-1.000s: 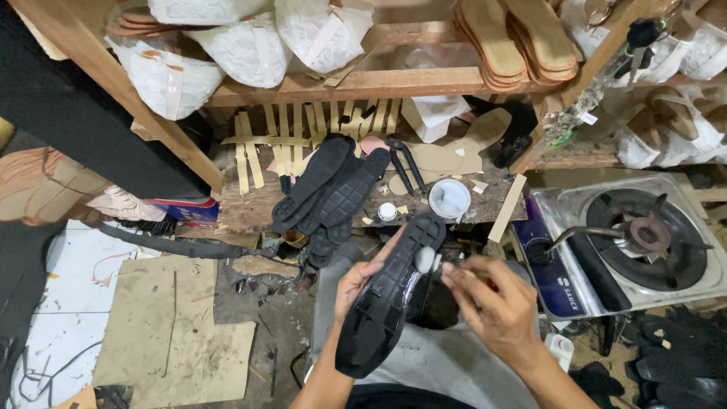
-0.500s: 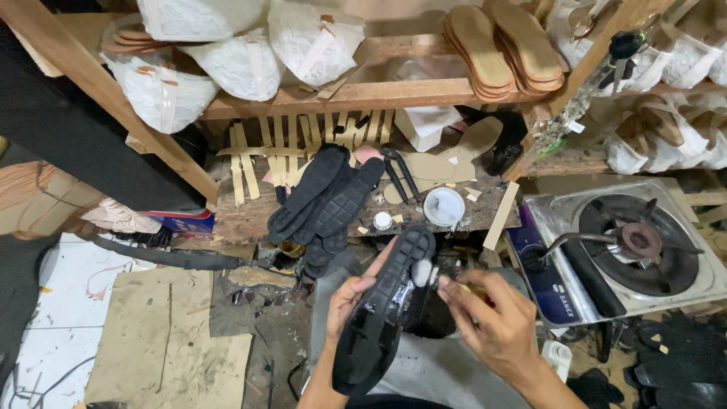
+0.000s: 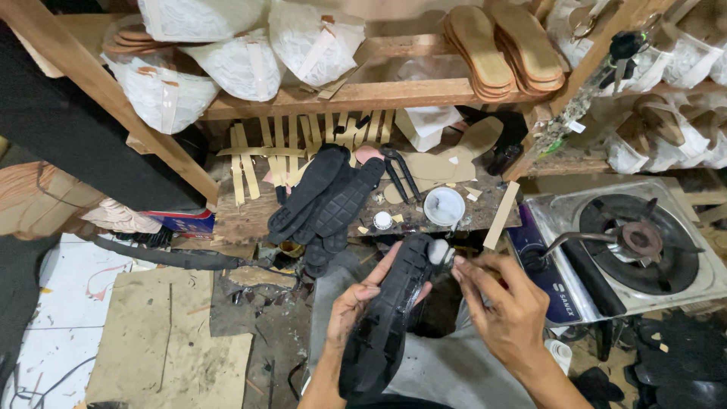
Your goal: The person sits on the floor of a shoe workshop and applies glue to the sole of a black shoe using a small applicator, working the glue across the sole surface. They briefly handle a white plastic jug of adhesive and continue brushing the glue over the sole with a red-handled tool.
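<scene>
Head view, only one I've got: left hand [image 3: 362, 297] clenched round a black shoe sole [image 3: 386, 318], thumb and fingers wrapped on its left edge, sole tilted up, heel end low near my lap, toe end up by the front edge of the surface [image 3: 242, 216]. Right hand [image 3: 506, 307] sits just right of the sole's top end, fingertips pinched on a small pale grey lump [image 3: 439, 251] pressed against the sole tip; can't tell what the lump is. Grip on the right closed on that lump, the left grasping the sole.

Above the hands, on the wooden surface: a pile of black soles [image 3: 326, 198] leaning over the front edge, black pliers [image 3: 400, 173] just right of them, a round white tin [image 3: 444, 205] beside the pliers, a small white cap [image 3: 383, 220] near the front edge, tan cut-out insoles [image 3: 447, 155] behind. Strips of pale wood [image 3: 261, 155] lie at the back left.

Shelf [image 3: 363, 95] overhead carries white bagged bundles [image 3: 227, 64] and a stack of tan insoles [image 3: 503, 49]. Single-burner gas stove [image 3: 632, 242] to the right, well apart from the hands. Cardboard sheet [image 3: 163, 348] on the floor lower left
</scene>
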